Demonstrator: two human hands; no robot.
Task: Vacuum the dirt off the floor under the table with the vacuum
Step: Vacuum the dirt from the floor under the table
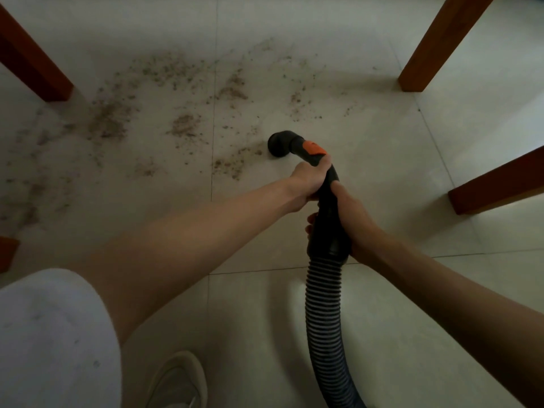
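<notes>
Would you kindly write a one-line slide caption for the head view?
Both hands, left hand ahead of right hand, grip the vacuum handle, nozzle near dirt scattered between table legs.

Matt black ribbed plastic hose [323, 304], smooth pale tiled floor [368, 187], reddish-brown wooden table legs [435, 39]

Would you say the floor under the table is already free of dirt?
No, brown dirt is scattered across the pale floor between the table legs, mostly to the left of the vacuum nozzle.
</notes>
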